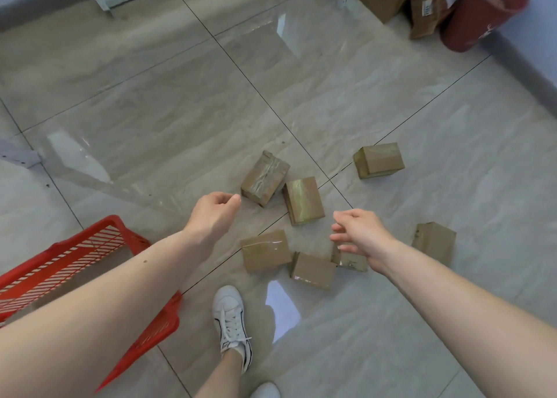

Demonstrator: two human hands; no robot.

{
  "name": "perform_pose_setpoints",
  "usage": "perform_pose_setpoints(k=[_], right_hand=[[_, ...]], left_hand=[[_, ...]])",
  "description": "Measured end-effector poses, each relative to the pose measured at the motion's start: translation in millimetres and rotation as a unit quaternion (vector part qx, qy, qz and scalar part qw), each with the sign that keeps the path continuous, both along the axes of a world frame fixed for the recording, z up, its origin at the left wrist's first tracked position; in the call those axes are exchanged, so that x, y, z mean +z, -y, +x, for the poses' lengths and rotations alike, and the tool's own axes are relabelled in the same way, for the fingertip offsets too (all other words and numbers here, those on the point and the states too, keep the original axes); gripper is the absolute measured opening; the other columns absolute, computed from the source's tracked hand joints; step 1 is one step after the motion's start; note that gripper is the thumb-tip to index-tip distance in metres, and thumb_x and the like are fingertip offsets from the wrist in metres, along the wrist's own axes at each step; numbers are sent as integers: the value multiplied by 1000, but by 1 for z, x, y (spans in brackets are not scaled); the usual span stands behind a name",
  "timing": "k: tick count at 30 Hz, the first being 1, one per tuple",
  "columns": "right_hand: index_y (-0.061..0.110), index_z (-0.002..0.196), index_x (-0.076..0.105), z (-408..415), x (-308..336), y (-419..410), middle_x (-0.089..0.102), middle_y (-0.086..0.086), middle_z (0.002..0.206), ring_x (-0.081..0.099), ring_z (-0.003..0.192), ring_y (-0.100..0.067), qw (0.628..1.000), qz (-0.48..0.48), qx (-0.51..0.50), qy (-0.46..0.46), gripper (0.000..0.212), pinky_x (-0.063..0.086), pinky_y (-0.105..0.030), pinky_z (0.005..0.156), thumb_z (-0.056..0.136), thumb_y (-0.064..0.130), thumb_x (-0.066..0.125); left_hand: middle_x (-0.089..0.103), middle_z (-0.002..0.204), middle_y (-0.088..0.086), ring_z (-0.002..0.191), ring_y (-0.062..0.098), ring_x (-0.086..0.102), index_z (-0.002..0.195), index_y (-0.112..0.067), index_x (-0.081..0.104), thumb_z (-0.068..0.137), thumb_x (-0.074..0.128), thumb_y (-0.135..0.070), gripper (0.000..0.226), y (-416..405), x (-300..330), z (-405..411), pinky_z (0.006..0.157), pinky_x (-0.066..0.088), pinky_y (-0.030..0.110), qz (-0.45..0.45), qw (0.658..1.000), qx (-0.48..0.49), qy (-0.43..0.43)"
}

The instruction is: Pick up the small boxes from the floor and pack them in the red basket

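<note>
Now both your hands are empty: left hand loosely curled, right hand spread. Small boxes lie scattered on the floor; grasp the nearest squarely, then carry it to the red basket at your left.

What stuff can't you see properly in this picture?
- Head view: most of the red basket inside, covered by the left arm.
- One small box, partly behind the right hand.
- The far parcels' label, too small to read.
- The second shoe, cut off by the bottom edge.
</note>
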State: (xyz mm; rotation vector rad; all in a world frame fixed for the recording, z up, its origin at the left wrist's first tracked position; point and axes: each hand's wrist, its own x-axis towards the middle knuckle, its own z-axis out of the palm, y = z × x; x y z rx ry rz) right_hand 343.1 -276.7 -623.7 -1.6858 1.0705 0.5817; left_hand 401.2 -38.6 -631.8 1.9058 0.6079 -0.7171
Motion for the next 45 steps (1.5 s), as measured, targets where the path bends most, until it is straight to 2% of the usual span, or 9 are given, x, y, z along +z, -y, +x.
perform_pose_setpoints(k=[9, 18, 23, 26, 29, 31, 37, 42, 45], right_hand=[[13, 112, 55, 65, -67, 25, 64, -5, 101, 68, 85, -19, 999, -3, -43, -4, 24, 57, -35, 73, 96, 32, 55], [15, 119, 54, 119, -213, -21, 61, 0, 102, 64, 102, -21, 998, 52, 13, -32, 43, 56, -43, 92, 87, 42, 65], [14, 117, 55, 142, -283, -43, 57, 5, 88, 55, 79, -13, 994, 94, 35, -46, 54, 51, -34, 72, 80, 54, 64], [18, 133, 55, 152, -314, -48, 66, 3, 118, 62, 107, -19, 993, 94, 31, -59, 87, 50, -42, 96, 61, 67, 60], [19, 140, 47, 154, -333, -54, 61, 0, 134, 58, 122, -25, 993, 97, 26, -64, 109, 44, -48, 106, 48, 77, 54], [20, 142, 42, 152, -338, -59, 59, 1, 135, 56, 124, -25, 992, 111, 15, -60, 113, 42, -49, 107, 45, 77, 54], [25, 137, 49, 145, -290, -67, 65, 3, 126, 64, 110, -20, 985, 145, -62, -75, 106, 52, -40, 91, 44, 73, 65], [23, 134, 52, 142, -221, -71, 68, -1, 124, 66, 111, -22, 983, 146, -92, -58, 117, 52, -43, 100, 35, 79, 76], [18, 122, 53, 144, -175, -73, 69, -4, 117, 67, 108, -25, 986, 124, -99, -46, 101, 51, -37, 95, 42, 74, 80]], left_hand=[[59, 103, 1, 103, 20, 54, 111, -13, 65, 95, 53, -33, 28, 22, -72, 48, 102, 48, 46, 3, 1000, -8, -27], [26, 159, 3, 143, 19, 31, 151, -22, 32, 98, 48, -39, 58, 38, -193, 84, 105, 28, 30, -9, 999, -45, -25], [19, 162, -3, 145, 18, 29, 153, -24, 25, 98, 47, -39, 61, 37, -261, 107, 113, 24, 30, -4, 998, -58, -15], [22, 161, -5, 144, 17, 32, 155, -21, 22, 99, 48, -36, 63, 40, -293, 114, 113, 24, 27, -20, 999, -32, -20], [46, 140, -8, 116, 15, 48, 139, -12, 46, 101, 46, -27, 41, 47, -307, 112, 86, 33, 20, -22, 999, -25, -27], [60, 128, 0, 100, 14, 50, 123, -13, 57, 100, 47, -23, 27, 51, -311, 109, 76, 35, 24, -24, 999, -28, -18], [53, 131, -6, 109, 6, 46, 140, -19, 49, 100, 48, -21, 40, 46, -265, 92, 91, 32, 20, -40, 998, -39, -1], [61, 104, -14, 91, -11, 57, 128, -23, 59, 101, 46, -16, 31, 35, -195, 80, 69, 38, -5, -106, 994, -15, 24], [58, 122, -8, 101, -21, 52, 127, -17, 64, 100, 47, -10, 33, 28, -150, 76, 81, 36, -7, -143, 989, -24, 40]])
